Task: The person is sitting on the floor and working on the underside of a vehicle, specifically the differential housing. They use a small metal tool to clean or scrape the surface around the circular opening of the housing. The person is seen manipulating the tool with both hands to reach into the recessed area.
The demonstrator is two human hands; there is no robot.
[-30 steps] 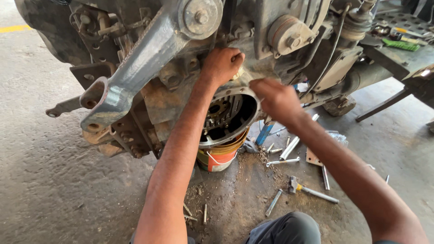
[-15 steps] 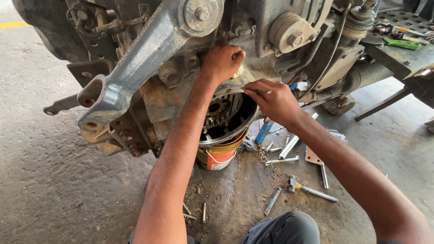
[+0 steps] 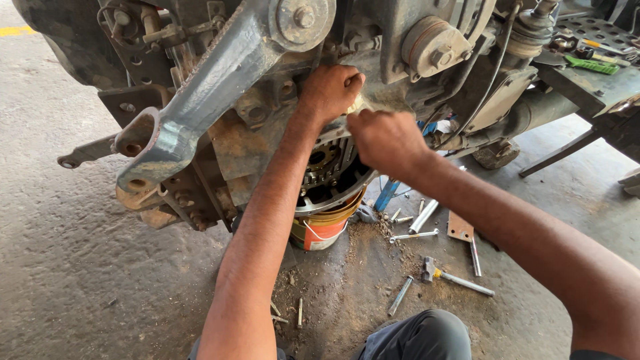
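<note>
Orange-and-white metal bucket (image 3: 325, 229) sits under the open round gear housing (image 3: 330, 170), contents hidden; left hand (image 3: 330, 90) and right hand (image 3: 385, 139) both curl fingers tight on its upper rim.

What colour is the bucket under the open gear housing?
The bucket is orange with a white band and a yellowish rim, seen best in the head view.

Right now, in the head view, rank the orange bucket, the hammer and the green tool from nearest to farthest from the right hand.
From the right hand:
1. Orange bucket, just below it, under the open housing.
2. Hammer, lower right on the floor.
3. Green tool, far upper right on the bench.
</note>
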